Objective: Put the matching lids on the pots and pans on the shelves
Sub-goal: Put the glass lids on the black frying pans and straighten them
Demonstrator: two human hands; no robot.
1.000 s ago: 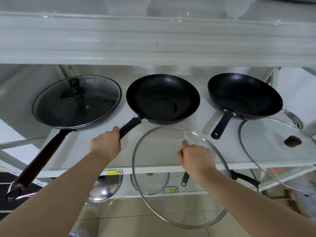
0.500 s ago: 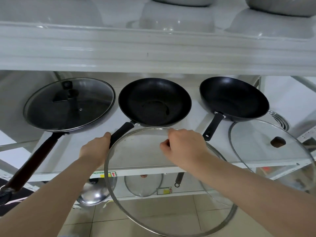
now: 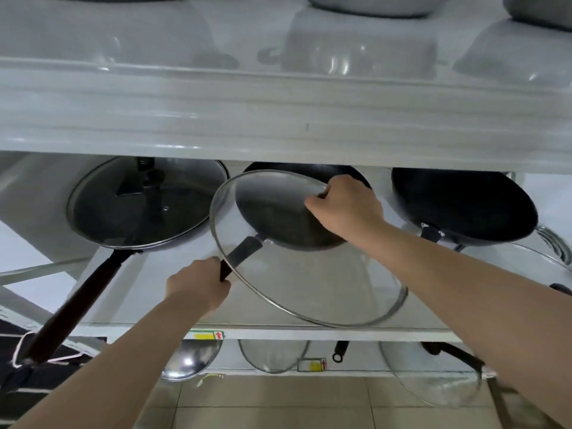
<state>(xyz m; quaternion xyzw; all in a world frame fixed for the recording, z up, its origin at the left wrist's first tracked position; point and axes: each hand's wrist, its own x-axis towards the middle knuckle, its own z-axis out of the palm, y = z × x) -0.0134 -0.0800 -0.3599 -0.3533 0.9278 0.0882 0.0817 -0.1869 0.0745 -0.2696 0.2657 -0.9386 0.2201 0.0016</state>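
Three black pans sit in a row on the middle shelf (image 3: 161, 292). The left pan (image 3: 145, 202) already wears a glass lid with a dark knob, and its long dark handle sticks out past the shelf's front edge at the left. The middle pan (image 3: 284, 221) is open, seen partly through the lid (image 3: 309, 274) held over it. The right pan (image 3: 461, 205) is also open, near the shelf's right end. The left hand (image 3: 198, 287) is closed around the end of the middle pan's handle (image 3: 240, 255), near the front edge of the shelf. The right hand (image 3: 343, 205) is closed on the knob of the glass lid, which hides under the fingers; the lid is tilted, its far rim over the pan's back and its near rim reaching almost to the shelf's front edge, not seated on the pan. A second loose glass lid (image 3: 538, 258) lies at the right end of the shelf, only partly in view behind the right forearm. On the lower shelf (image 3: 371, 335), counted left to right, are one steel lid (image 3: 193, 357), one small glass lid (image 3: 274, 356), a short black handle and one larger glass lid (image 3: 433, 382). The top shelf (image 3: 278, 119) carries three pale pots, cut off by the picture's upper edge.
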